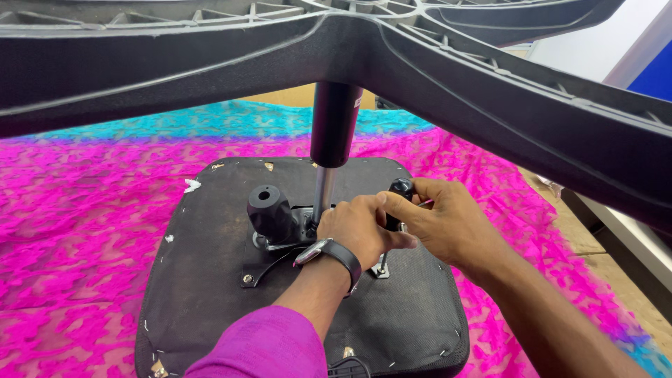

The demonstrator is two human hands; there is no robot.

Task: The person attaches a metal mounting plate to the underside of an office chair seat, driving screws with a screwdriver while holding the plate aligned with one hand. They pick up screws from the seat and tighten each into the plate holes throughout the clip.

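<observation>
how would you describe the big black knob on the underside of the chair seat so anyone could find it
Start at the upturned black seat lying on the pink and turquoise cloth. At its centre a metal mechanism holds the gas column. The knob stands just left of that column: a fat, ribbed black barrel with a small hole in its top, far thicker than the slim black handle the right hand grips.

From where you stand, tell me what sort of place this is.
Probably a small furniture repair or assembly workshop. An office chair seat lies upside down on a pink and turquoise cloth, its gas lift column and star base pointing up. Both hands work at the mechanism under the seat, on a wooden workbench.
</observation>
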